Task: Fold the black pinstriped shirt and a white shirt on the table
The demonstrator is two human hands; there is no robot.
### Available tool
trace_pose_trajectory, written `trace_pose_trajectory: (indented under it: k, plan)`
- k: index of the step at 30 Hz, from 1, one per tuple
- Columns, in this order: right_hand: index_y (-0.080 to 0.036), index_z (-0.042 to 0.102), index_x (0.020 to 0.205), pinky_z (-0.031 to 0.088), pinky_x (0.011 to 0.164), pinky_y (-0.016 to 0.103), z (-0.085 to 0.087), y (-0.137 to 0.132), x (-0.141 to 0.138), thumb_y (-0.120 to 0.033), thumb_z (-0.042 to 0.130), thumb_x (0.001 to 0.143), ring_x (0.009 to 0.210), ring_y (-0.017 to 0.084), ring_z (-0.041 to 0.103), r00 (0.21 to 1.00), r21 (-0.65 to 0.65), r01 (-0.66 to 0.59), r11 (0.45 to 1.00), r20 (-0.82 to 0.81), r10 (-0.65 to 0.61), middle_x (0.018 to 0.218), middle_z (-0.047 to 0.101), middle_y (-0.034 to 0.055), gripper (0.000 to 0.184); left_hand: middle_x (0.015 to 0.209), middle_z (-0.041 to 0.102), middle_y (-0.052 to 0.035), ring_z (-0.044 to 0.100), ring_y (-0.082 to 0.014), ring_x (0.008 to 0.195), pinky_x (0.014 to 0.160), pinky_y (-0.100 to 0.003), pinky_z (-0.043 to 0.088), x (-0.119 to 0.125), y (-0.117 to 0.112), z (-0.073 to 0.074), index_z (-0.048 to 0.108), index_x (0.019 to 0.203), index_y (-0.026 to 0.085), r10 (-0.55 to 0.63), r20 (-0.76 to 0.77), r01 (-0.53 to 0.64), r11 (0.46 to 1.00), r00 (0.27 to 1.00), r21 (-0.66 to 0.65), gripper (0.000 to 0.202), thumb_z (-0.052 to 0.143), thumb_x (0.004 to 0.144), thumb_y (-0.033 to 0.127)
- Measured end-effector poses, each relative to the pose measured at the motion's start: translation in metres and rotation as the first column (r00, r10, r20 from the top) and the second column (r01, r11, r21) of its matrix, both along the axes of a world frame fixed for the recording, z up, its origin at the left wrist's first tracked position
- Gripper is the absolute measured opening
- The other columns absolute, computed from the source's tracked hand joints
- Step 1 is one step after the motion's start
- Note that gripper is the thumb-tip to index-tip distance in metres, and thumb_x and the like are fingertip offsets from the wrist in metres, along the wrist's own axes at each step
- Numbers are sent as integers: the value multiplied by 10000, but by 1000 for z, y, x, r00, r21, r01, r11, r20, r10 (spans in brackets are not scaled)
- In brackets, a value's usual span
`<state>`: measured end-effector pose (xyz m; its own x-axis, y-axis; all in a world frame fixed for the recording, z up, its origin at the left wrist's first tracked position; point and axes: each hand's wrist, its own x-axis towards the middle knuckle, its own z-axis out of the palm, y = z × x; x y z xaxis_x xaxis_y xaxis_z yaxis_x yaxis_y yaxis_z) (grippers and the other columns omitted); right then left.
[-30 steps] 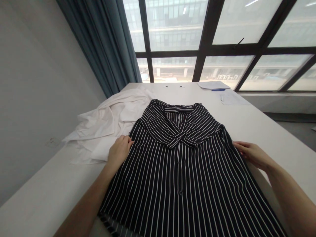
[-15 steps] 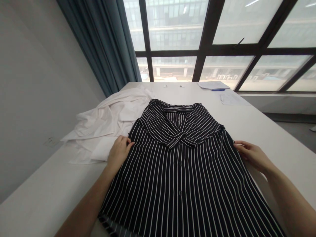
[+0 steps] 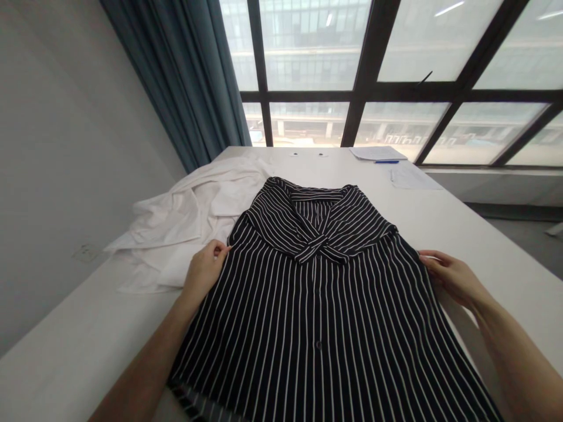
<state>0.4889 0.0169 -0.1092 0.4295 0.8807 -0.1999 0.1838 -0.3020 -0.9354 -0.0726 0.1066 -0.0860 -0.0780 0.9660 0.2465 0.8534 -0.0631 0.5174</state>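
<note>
Left hand (image 3: 202,272) and right hand (image 3: 453,278) pinch opposite side edges of a striped shirt (image 3: 321,316); white garment (image 3: 185,223) crowds its left, bare table (image 3: 484,234) right.

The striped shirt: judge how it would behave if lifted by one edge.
Probably floppy: the striped shirt lies flat with a softly folded collar. Likely light: thin cloth, with the left hand and right hand at its edges. Pushed, it may bunch like the white garment beside it.
</note>
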Motion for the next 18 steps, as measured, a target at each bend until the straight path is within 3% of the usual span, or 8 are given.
trace_pose_trajectory:
  k: [4,7,12,14,18]
  plan:
    - [-208,714,933,486,585,262,2,-2,9,-505,774,591,724,189,627,999,-23,19,1000,29,-18,850,730,55,458,706,617,-25,603,-206,673,664,-289,420,-1,-1,0,488,743,229,-27,-56,27,1000,998,2,218,457,830,426]
    - [-191,717,959,450,561,298,6,-3,11,-564,696,623,682,209,611,966,-67,-1,998,257,19,798,727,69,503,690,596,-26,593,-209,661,655,-291,408,-3,-1,1,458,737,232,-38,-108,40,999,993,9,209,436,836,416]
    - [-184,727,909,440,637,364,10,2,9,-589,605,611,694,269,641,832,-122,48,991,555,28,743,729,88,517,689,583,-23,588,-215,668,660,-298,410,-5,-2,2,449,747,237,-38,-147,39,999,988,4,207,418,862,406]
    - [-190,731,903,440,643,368,10,2,9,-589,601,606,708,282,653,813,-135,30,990,580,54,746,733,88,514,704,583,-28,593,-218,694,689,-305,428,-4,-1,1,444,739,235,-61,-160,62,998,985,3,198,433,862,390]
    - [-182,720,976,470,643,361,10,1,5,-600,588,646,724,287,675,858,-133,-7,991,508,74,772,744,94,549,806,604,-53,609,-229,792,767,-325,468,0,-1,-4,466,815,225,-92,-159,94,996,983,9,160,473,865,377]
